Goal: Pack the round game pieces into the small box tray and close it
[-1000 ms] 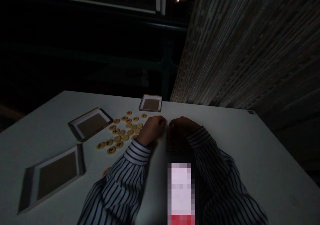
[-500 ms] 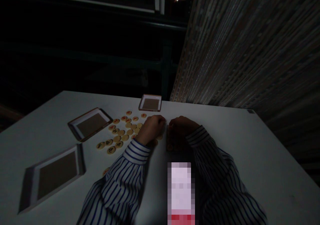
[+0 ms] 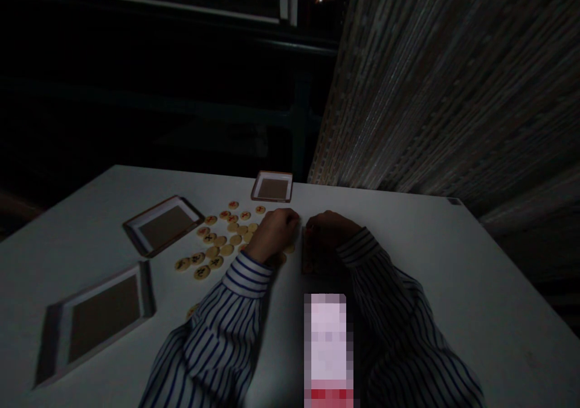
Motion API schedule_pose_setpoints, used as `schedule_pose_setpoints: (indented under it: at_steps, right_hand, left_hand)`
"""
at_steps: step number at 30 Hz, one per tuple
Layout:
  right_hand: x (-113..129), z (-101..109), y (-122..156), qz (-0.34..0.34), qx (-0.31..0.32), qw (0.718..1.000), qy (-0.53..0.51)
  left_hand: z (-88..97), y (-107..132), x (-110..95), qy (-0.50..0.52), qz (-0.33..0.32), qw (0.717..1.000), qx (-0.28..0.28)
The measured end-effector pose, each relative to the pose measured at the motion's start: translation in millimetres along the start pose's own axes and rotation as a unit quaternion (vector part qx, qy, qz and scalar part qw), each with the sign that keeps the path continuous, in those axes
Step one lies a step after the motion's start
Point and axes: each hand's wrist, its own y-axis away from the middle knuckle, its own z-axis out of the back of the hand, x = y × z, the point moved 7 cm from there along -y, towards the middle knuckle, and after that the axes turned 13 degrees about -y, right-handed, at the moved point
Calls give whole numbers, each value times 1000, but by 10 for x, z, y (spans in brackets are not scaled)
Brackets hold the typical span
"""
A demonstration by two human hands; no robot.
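Several round wooden xiangqi pieces (image 3: 235, 239) lie spread on the white table, some with red or black characters and some blank side up. My left hand (image 3: 275, 231) is closed above the right side of this spread, fingertips pinched together; what they hold, if anything, is hidden. Opposite it, my right hand (image 3: 331, 228) is closed too, at the far end of a dark shallow box (image 3: 309, 267) that seems to hold pieces. A small reddish spot shows by its fingertips, too dim to make out. The two hands stay slightly apart.
Three shallow cardboard box parts stand around: a small one (image 3: 273, 188) at the back edge, a middle one (image 3: 164, 225) to the left, a large one (image 3: 97, 322) front left. A string curtain (image 3: 408, 81) hangs behind at right. A blurred-out patch covers the front centre.
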Motion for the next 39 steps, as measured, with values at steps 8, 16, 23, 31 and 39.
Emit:
schedule_pose_setpoints:
  at_steps: [8,16,23,31,39]
  right_hand:
    - [14,25,21,-12,13,1000,-11]
    - [44,53,55,-12,8,1000,-15]
    - [-47,29,25,-24,1,999,-33]
    - [-77,140,97,-22,-21,999,-38]
    - [-65,312,480,-27,-133,990,-49]
  left_hand:
    - [-9,-2,4,-4,-5,1000,5]
    - [-3,3,3,0,-3,1000,0]
    - [-11,6,6,-12,2,1000,9]
    - [78,34,-24,-9,-8,1000,-8]
    - [209,365,-37,-22,20,999,-27]
